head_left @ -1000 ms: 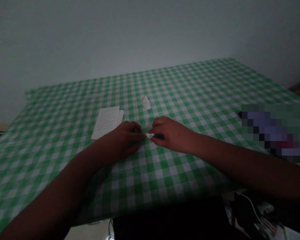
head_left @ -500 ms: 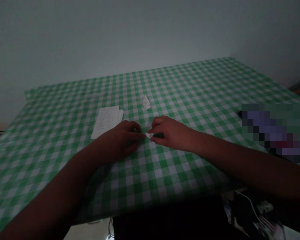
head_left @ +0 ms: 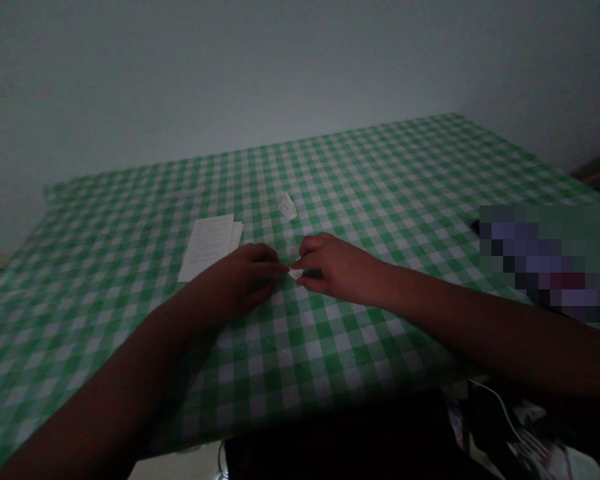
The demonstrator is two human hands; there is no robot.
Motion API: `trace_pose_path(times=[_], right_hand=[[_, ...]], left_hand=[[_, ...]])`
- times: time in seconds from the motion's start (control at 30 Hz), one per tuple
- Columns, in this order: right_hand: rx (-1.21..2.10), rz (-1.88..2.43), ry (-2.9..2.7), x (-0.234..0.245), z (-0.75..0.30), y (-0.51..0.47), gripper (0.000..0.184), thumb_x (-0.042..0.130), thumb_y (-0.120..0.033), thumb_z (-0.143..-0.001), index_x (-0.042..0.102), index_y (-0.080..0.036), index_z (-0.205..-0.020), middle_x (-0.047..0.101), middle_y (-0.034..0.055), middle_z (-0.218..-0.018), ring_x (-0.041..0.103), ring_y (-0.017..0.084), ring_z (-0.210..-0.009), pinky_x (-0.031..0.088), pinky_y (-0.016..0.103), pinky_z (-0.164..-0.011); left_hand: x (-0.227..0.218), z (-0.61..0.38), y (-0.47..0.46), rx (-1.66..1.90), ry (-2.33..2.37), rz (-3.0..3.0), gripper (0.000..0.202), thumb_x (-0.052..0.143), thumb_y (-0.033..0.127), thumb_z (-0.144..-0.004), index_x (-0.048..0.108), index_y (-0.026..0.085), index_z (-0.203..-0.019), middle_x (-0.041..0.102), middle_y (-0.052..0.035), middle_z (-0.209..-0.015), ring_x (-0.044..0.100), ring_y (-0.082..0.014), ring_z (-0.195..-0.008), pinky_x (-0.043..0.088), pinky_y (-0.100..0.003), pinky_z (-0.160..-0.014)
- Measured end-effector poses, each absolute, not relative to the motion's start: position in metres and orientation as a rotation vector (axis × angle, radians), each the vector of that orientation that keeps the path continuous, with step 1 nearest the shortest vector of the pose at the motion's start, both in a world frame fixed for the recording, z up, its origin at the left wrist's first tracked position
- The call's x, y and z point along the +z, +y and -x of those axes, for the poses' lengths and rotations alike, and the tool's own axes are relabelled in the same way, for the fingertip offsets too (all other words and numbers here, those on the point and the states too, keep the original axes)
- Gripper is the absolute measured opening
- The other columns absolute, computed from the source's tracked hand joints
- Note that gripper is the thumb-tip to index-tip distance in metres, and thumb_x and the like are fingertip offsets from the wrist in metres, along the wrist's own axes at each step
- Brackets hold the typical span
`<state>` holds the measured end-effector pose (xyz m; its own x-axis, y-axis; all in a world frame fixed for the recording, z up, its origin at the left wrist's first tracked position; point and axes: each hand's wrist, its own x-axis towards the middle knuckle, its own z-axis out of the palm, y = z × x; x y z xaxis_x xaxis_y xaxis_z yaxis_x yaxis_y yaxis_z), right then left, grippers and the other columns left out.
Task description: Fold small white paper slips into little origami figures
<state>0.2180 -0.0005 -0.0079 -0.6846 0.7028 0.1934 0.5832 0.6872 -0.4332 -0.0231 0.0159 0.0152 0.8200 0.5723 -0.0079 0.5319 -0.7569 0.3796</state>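
A small folded piece of white printed paper sits between my two hands, just above the checked tablecloth. My right hand is closed, with thumb and fingers pinching the paper from the right. From the left, the fingertips of my left hand are pressed together at the paper's other end. Dim light and my own fingers hide most of the folds. A stack of printed sheets lies beyond my left wrist. Farther off, a small folded paper piece rests on the cloth.
The green and white checked tablecloth covers a table set against a pale wall. A blurred-out dark and purple item lies at the right. Below the table edge, a white cable hangs at lower right.
Both hands stay almost in place around the small paper, with slight finger movement. The left fingers look more closed together. The whole view has shifted a little.
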Motion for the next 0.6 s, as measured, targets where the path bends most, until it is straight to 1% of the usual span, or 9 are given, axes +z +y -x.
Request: trace_pose_path(times=[0.13, 0.23, 0.33, 0.43, 0.5, 0.6], right_hand=[[0.508, 1.000, -2.541, -0.007, -0.219, 0.000, 0.018, 0.064, -0.027, -0.090, 0.074, -0.019, -0.102, 0.061, 0.0063, -0.095, 0.057, 0.020, -0.093, 0.042, 0.037, -0.091], [0.585, 0.927, -2.527, -0.007, -0.221, 0.004, 0.019, 0.061, -0.026, -0.092, 0.074, -0.018, -0.103, 0.061, 0.0056, -0.092, 0.058, 0.018, -0.089, 0.045, 0.034, -0.085], [0.656, 0.862, -2.496, -0.008, -0.225, 0.010, 0.019, 0.057, -0.020, -0.094, 0.074, -0.018, -0.101, 0.063, 0.0051, -0.093, 0.059, 0.016, -0.089, 0.047, 0.031, -0.082], [0.672, 0.868, -2.450, -0.010, -0.228, 0.014, 0.021, 0.058, -0.014, -0.092, 0.072, -0.018, -0.106, 0.066, 0.0050, -0.097, 0.061, 0.015, -0.092, 0.047, 0.029, -0.083], [0.667, 0.876, -2.436, -0.010, -0.228, 0.016, 0.020, 0.059, -0.013, -0.092, 0.072, -0.015, -0.106, 0.068, 0.0054, -0.096, 0.062, 0.015, -0.091, 0.048, 0.029, -0.082], [0.647, 0.867, -2.442, -0.010, -0.227, 0.018, 0.018, 0.059, -0.016, -0.093, 0.074, -0.013, -0.102, 0.069, 0.0061, -0.092, 0.063, 0.015, -0.088, 0.048, 0.029, -0.082]], left_hand=[[0.015, 0.021, 0.013, 0.152, 0.851, -2.673, 0.028, 0.054, 0.022, -0.091, 0.068, 0.025, -0.115, 0.060, -0.0076, -0.116, 0.059, -0.0224, -0.103, 0.050, -0.038, -0.089], [0.014, 0.019, 0.012, 0.143, 0.866, -2.687, 0.024, 0.053, 0.026, -0.093, 0.069, 0.024, -0.111, 0.061, -0.0078, -0.114, 0.059, -0.0224, -0.102, 0.051, -0.038, -0.088], [0.013, 0.016, 0.011, 0.135, 0.898, -2.697, 0.023, 0.050, 0.029, -0.095, 0.070, 0.023, -0.106, 0.061, -0.0080, -0.111, 0.058, -0.0221, -0.100, 0.050, -0.038, -0.087], [0.012, 0.013, 0.010, 0.144, 0.922, -2.694, 0.026, 0.047, 0.033, -0.098, 0.070, 0.022, -0.102, 0.061, -0.0080, -0.109, 0.058, -0.0219, -0.099, 0.050, -0.038, -0.087], [0.012, 0.011, 0.010, 0.151, 0.935, -2.690, 0.027, 0.047, 0.034, -0.098, 0.070, 0.021, -0.101, 0.061, -0.0082, -0.108, 0.057, -0.0221, -0.098, 0.050, -0.038, -0.087], [0.012, 0.008, 0.010, 0.167, 0.964, -2.693, 0.026, 0.048, 0.033, -0.098, 0.070, 0.018, -0.097, 0.061, -0.0088, -0.105, 0.057, -0.0227, -0.097, 0.049, -0.039, -0.087]])
